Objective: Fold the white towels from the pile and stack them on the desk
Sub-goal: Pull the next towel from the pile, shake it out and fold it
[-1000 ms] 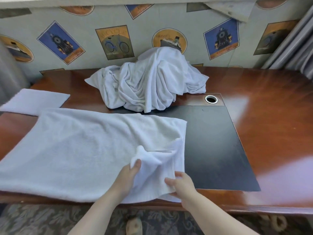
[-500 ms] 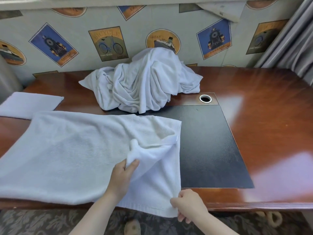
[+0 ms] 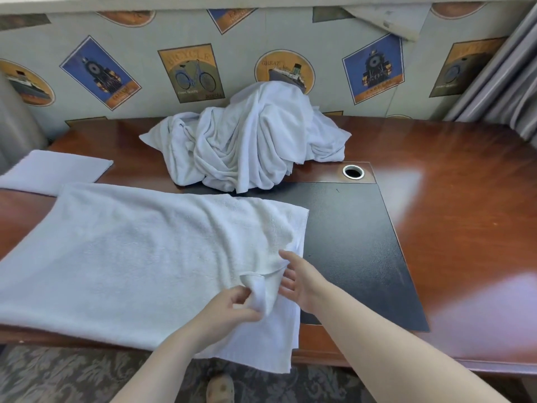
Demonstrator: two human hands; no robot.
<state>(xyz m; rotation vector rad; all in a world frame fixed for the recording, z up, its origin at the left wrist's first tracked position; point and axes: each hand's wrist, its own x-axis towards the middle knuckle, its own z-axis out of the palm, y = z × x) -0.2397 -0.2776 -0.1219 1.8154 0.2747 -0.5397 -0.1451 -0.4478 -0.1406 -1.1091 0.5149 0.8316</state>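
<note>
A large white towel [image 3: 130,257] lies spread flat across the front left of the wooden desk [image 3: 465,213], its near right corner hanging over the front edge. My left hand [image 3: 229,309] pinches a bunched-up fold of this towel near its right end. My right hand [image 3: 302,282] hovers just right of that fold with fingers straight, touching the cloth. A heap of crumpled white towels [image 3: 250,144] stands at the back middle of the desk against the wall. A folded white towel [image 3: 55,170] lies flat at the far left.
A black desk pad [image 3: 354,251] covers the desk's middle, partly under the towel. A round metal cable hole [image 3: 353,172] sits behind it. Grey curtains [image 3: 499,82] hang at the right. Patterned carpet and a foot show below the desk's front edge.
My right hand let go of the towel's hanging edge and rose up beside the fold. My left hand drew the bunched fold slightly toward me and to the right.
</note>
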